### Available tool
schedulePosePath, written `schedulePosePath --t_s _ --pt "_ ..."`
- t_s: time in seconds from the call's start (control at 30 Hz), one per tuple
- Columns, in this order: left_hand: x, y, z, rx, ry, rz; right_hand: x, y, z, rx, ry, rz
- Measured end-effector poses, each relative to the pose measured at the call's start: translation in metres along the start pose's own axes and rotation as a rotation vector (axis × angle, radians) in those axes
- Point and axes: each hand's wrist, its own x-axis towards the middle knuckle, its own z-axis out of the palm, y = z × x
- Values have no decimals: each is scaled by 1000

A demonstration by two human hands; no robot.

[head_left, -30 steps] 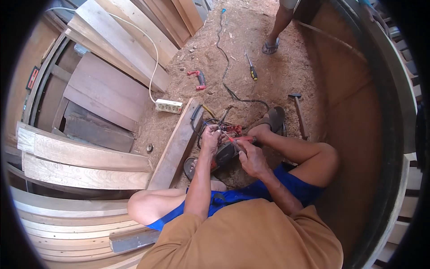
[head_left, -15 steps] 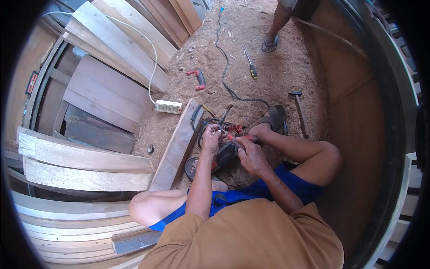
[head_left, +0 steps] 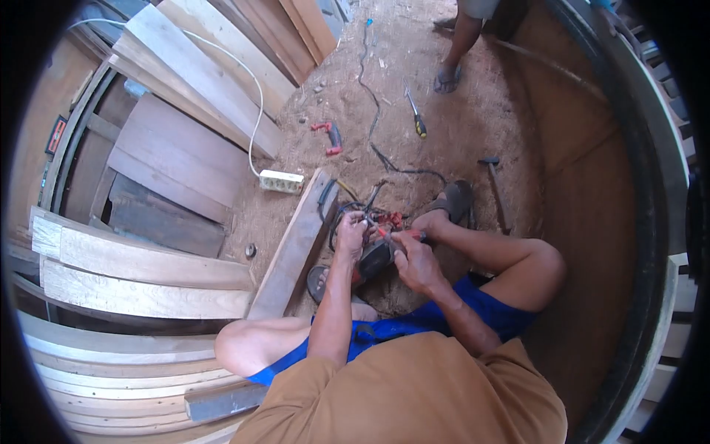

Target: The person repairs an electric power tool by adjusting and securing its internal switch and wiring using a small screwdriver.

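My left hand (head_left: 350, 235) is closed in a pinch over an opened power tool, near its wires; what lies between the fingertips is too small to make out. My right hand (head_left: 417, 265) grips a red-handled screwdriver (head_left: 382, 231), its tip pointing at the left fingertips. Below both hands lies the black and red power tool body (head_left: 376, 257), between my feet. Red parts (head_left: 390, 219) show just beyond the hands. Dark cables (head_left: 346, 211) loop beside the left hand, next to a wooden plank (head_left: 292, 244).
On the sawdust-covered ground lie a red and black handle piece (head_left: 333, 138), another screwdriver (head_left: 418, 124), a hammer (head_left: 498, 194) and a white power strip (head_left: 281, 180). Boards (head_left: 148, 259) are stacked at left. Another person's foot (head_left: 447, 78) stands ahead. A curved wooden wall (head_left: 584, 222) rises at right.
The view has shifted slightly, and the other person's second foot now shows at the top. My hands keep nearly the same place, with the screwdriver still at the left fingertips.
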Motion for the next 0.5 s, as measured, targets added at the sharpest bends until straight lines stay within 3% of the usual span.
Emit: schedulePosePath --t_s 0.03,0.07,0.1,0.13,0.2,0.5 --pt "0 6 4 48 -15 -1 -1 8 5 -7 -2 10" --pt "13 -11 -6 202 -18 154 -1 8 2 -65 -55 17" --pt "18 -11 1 99 -13 181 0 18 5 -111 15 -93" --pt "18 -10 -6 37 -98 44 2 19 4 -58 -60 -40" --pt "25 -19 -6 -74 -43 32 3 15 2 -54 -90 69" --pt "15 2 6 -110 -11 -12 3 -3 -12 -92 -37 -19"
